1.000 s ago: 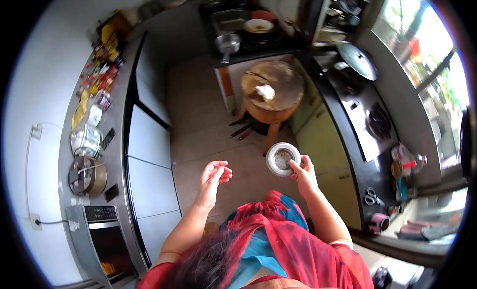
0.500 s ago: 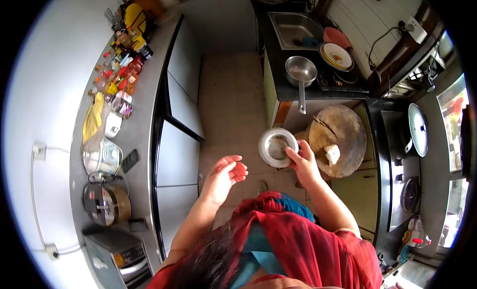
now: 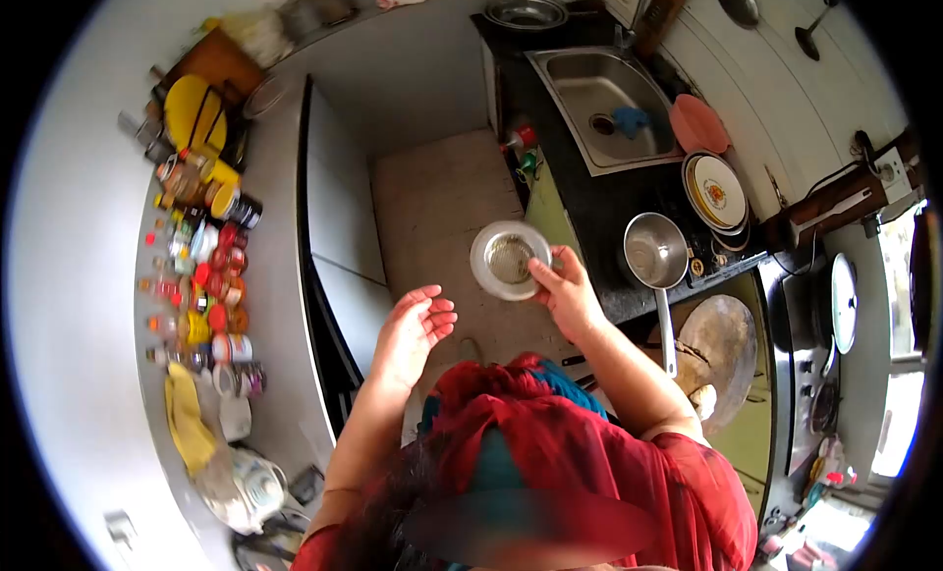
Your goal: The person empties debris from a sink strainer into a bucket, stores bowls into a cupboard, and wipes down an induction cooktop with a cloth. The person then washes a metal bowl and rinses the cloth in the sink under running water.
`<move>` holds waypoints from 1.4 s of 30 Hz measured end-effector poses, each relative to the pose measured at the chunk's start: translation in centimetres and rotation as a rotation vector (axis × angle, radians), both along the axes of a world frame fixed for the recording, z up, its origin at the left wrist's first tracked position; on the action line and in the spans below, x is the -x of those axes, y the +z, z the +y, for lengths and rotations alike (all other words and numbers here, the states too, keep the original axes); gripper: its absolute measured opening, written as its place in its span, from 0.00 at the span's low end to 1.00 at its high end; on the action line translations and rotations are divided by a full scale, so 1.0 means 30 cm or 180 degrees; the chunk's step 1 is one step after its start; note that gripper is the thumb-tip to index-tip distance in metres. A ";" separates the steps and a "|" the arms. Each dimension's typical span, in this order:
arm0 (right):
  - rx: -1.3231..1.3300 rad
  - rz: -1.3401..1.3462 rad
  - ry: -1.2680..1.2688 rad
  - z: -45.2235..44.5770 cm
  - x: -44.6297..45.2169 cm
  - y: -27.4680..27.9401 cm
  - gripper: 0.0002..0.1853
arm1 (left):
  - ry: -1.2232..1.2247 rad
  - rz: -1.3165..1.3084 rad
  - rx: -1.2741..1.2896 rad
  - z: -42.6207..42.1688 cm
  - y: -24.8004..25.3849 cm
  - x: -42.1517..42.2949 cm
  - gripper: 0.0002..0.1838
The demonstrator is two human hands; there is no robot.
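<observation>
A round metal sink strainer or shallow dish with a wide pale rim is held out over the floor, tilted towards the camera. My right hand grips its right edge, the thumb over the rim. To the left of it, my left hand is raised with its fingers apart and slightly curled, touching nothing. A saucepan with a long handle rests on the black counter to the right of my right hand. Behind it, the steel sink has a blue cloth inside.
Stacked plates and a pink basin stand beside the sink. A round wooden block holds a white lump. Bottles and jars line the left counter. A lidded pan sits at the right.
The view has swung towards the sink, which now shows closer. The dish is still in my right hand and my left hand remains raised beside it. The wooden block has shifted to the lower right in view.
</observation>
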State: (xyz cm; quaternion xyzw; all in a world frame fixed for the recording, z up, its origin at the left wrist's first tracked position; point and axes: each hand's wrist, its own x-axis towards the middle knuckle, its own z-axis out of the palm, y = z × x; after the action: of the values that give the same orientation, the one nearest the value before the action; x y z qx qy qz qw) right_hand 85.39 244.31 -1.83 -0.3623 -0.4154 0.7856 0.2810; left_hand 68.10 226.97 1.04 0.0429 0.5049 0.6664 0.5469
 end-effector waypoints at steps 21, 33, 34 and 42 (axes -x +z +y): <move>0.1958 -0.0579 -0.3575 1.904 0.318 -1.075 0.18 | -0.1513 0.0287 0.0635 1.895 -0.121 0.922 0.17; -0.1479 -0.1582 -0.2036 2.282 0.788 -0.574 0.15 | -0.0743 0.0876 0.1238 2.953 -0.392 1.314 0.21; -0.1623 -0.1560 -0.1927 2.331 0.853 -0.516 0.15 | -0.0829 0.0953 0.1300 3.003 -0.407 1.339 0.22; -0.2143 -0.3749 -0.1544 2.677 1.225 -0.389 0.28 | -0.1445 0.1835 0.2001 3.160 -0.501 1.475 0.25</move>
State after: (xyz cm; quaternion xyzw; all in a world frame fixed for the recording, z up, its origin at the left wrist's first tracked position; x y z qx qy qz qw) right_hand 48.65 324.61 -13.50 -0.7016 -0.6255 0.2046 0.2734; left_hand 23.84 321.76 -14.00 0.1676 0.7908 0.3064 0.5027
